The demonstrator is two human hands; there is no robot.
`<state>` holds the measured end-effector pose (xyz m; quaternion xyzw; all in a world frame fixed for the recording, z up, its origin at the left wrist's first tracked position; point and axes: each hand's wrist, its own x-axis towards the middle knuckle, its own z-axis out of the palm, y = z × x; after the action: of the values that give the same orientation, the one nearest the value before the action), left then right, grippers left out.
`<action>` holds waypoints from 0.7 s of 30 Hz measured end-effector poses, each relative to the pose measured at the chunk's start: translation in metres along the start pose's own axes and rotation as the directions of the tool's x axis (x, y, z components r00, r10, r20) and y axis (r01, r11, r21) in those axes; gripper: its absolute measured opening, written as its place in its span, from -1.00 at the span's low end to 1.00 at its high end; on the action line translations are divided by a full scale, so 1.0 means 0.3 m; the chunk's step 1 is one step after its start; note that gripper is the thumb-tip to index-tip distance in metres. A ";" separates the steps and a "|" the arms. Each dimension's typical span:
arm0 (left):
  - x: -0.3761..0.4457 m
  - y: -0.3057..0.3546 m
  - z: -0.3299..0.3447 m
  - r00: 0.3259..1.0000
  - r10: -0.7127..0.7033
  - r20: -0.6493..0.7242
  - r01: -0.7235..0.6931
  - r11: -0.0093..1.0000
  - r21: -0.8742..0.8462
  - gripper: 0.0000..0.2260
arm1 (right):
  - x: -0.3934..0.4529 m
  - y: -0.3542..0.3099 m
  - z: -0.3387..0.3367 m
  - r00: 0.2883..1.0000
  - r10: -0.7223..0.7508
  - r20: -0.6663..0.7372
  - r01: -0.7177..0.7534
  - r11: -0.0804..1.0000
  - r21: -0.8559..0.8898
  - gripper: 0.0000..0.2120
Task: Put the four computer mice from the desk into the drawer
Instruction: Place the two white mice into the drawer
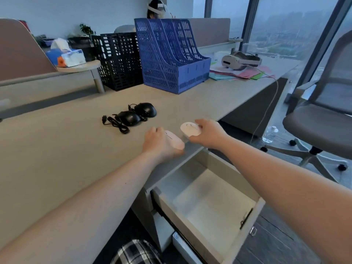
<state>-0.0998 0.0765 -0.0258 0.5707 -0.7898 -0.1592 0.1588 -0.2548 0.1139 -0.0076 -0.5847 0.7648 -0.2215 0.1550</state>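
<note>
Two black wired mice lie side by side on the grey desk: one nearer me with its coiled cable and USB plug to its left, the other just behind it. My left hand grips a pale pink mouse at the desk's front edge. My right hand holds a white mouse by its right side, just above the desk edge. Below both hands the drawer stands pulled out, with nothing inside it.
A blue file rack and a black one stand at the back of the desk. A tissue box sits far left. A headset rests on coloured papers at right. An office chair and a water bottle are right of the drawer.
</note>
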 end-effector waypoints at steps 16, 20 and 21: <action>-0.162 0.029 0.441 0.982 -0.080 0.171 0.083 0.996 -0.014 -0.08 | -0.121 0.391 0.217 0.971 0.197 0.137 -0.201 0.979 0.022 -0.39; -0.130 -0.018 0.549 0.959 -0.136 0.248 0.142 0.990 -0.006 -0.14 | -0.056 0.433 0.322 0.963 0.191 0.189 -0.187 0.982 -0.038 -0.54; -0.127 -0.027 0.577 0.955 -0.149 0.258 0.153 0.988 0.003 -0.20 | -0.045 0.442 0.349 0.960 0.188 0.207 -0.182 0.982 -0.050 -0.55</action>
<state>-0.1564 0.1225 -0.1876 0.6025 -0.7564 -0.2502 0.0470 -0.3088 0.1392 -0.1662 -0.5333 0.7986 -0.1309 0.2464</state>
